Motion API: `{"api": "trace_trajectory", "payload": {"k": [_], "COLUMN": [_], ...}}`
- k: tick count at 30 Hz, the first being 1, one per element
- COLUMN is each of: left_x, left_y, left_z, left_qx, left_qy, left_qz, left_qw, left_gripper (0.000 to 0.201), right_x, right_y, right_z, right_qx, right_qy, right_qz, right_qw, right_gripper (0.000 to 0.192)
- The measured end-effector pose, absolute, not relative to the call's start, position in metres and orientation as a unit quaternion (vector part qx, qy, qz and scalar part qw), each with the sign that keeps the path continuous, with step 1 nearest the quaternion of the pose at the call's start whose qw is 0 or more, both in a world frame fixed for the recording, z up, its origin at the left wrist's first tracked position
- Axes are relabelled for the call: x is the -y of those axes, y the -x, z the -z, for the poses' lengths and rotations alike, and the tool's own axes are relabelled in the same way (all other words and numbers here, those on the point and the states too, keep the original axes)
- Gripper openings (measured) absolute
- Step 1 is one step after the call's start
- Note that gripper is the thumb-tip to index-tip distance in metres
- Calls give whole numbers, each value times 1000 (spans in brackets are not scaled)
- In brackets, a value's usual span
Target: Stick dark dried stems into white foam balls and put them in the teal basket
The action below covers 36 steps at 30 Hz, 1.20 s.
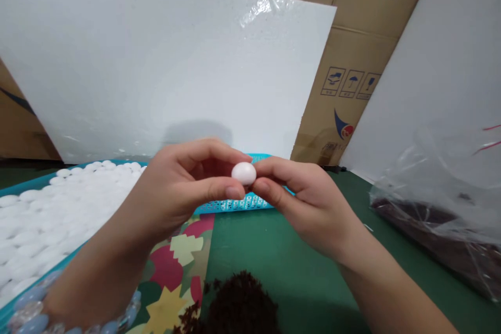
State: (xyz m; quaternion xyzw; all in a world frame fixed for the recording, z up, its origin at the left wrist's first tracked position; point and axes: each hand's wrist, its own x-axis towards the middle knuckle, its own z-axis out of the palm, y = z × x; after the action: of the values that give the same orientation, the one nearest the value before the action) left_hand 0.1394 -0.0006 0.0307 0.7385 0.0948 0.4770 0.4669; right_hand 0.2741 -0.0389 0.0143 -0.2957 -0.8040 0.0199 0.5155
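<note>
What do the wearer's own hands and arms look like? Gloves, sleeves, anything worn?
Both the left hand and right hand are ungloved, with no rings visible. No sleeves show on the forearms. The left wrist wears a bracelet of rounded pale blue and clear beads; nothing is visible on the right. No cables or markings seen.

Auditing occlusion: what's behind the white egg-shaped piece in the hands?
A blue perforated basket; parts of its front wall and far edge show. The left hand, right hand and white piece cover its middle; any contents are hidden.
</note>
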Motion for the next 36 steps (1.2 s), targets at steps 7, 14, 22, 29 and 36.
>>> {"api": "trace_trajectory", "payload": {"k": [7,14,22,29,36], "left_x": [1,2,-5,-4,-3], "left_y": [-135,-129,-125,-131,-134], "left_z": [-33,-33,-30,-30,-27], "left_qx": [-124,-130,-71,-40,-35], "left_qy": [-750,-763,-798,-766,-761], "left_qz": [-462,-458,-453,-460,-485], "left_qw": [457,436,391,448,429], "left_gripper": [12,10,17,22,21], "right_x": [40,43,39,39,42], "right_y": [-272,-266,-266,-265,-265], "right_z": [-14,-13,-11,-10,-10], "right_qx": [797,761,740,729,729], "right_qy": [296,309,287,273,254], "right_qz": [50,124,114,68,66], "right_qw": [524,557,598,624,632], "right_gripper": [14,3,8,9,10]}}
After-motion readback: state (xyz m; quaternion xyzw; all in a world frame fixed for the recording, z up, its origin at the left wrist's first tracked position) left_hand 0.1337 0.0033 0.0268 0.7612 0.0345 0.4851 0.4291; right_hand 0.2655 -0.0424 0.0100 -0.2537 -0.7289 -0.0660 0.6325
